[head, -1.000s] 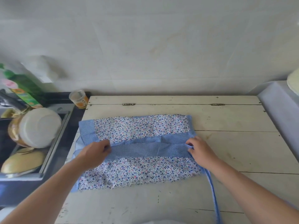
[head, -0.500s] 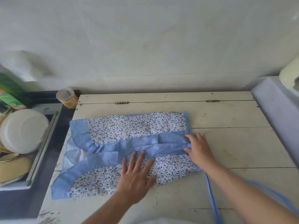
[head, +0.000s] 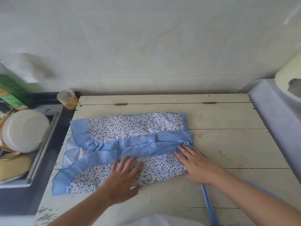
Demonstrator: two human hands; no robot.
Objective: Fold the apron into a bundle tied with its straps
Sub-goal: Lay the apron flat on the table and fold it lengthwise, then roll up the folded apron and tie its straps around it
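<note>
White plank table (head: pixel 219 115), tiled wall behind. Floral apron (head: pixel 130 126) lies folded flat mid-table, blue checked band across it. Left hand (head: pixel 123 176) flat on near floral panel, fingers spread, gripping nothing. Right hand (head: pixel 195 163) flat on apron's right end, fingers straight. Strap (head: pixel 209 207) trails off near edge. Left: jar (head: pixel 67 99), green carton (head: pixel 9 93), labels unreadable.

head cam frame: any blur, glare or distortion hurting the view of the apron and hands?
Head view: even daylight, no glare, soft shadows only. The apron print is fairly sharp; the left hand and right hand lie flat on it, edges slightly smeared. Wide-angle bend curves the table edges, and the bottle at the left rim is blurred.
</note>
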